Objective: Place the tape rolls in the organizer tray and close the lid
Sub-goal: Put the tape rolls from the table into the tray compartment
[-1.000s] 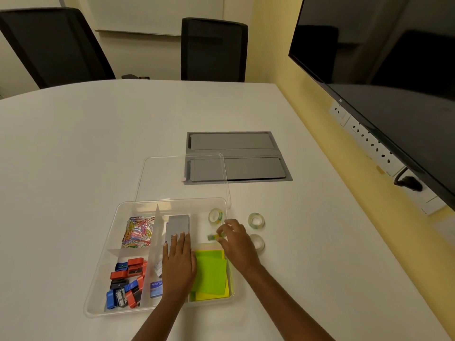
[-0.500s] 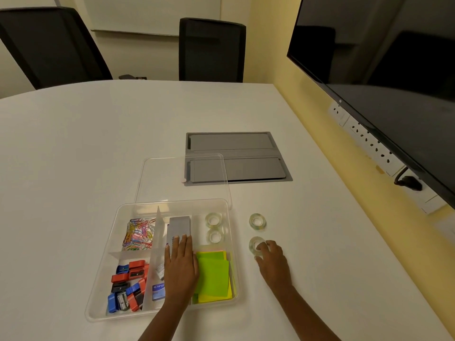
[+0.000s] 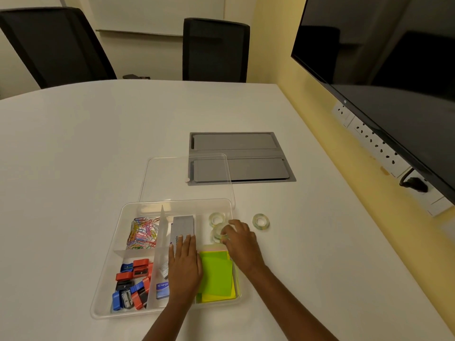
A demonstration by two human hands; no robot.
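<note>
A clear organizer tray [image 3: 108, 286] sits on the white table. In its right rear compartment lies one clear tape roll [image 3: 216, 219]. My right hand [image 3: 242, 244] hovers over that compartment, fingers shut on another tape roll [image 3: 219, 231], with a further roll partly hidden beneath it. One more tape roll [image 3: 261, 221] lies on the table just right of the tray. My left hand [image 3: 184, 264] rests flat on the tray's middle compartment, fingers apart, holding nothing. The clear lid [image 3: 170, 178] lies flat behind the tray.
The tray also holds coloured paper clips [image 3: 142, 233], red and blue sharpeners [image 3: 130, 281], a grey box [image 3: 183, 226] and green sticky notes [image 3: 216, 274]. A grey cable hatch [image 3: 246, 153] is set in the table behind. A wall screen [image 3: 384, 57] hangs at right; two black chairs stand behind.
My right hand picked up the near tape roll from the table and carried it left over the tray's right rear compartment. My left hand has stayed put.
</note>
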